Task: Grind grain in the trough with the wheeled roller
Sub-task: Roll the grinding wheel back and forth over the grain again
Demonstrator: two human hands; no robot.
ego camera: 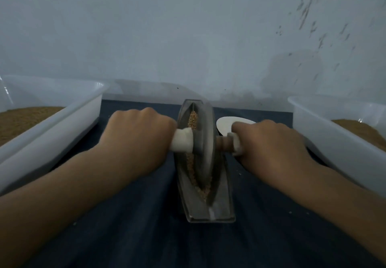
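Wheeled roller [205, 142]: disc upright in the groove of the metal trough [208, 211], on the grain [192, 119], left hand [137, 140] and right hand [271, 148] each wrapped round a white axle handle [181, 140], presumably for balanced downward pressure; trough lengthwise on dark cloth [129, 226].

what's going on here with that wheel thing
A person is grinding grain in a metal trough on a dark cloth. The left hand and right hand each grip a white handle of the wheeled roller, whose disc stands in the groove mid-trough. White tubs holding brown material sit on either side.
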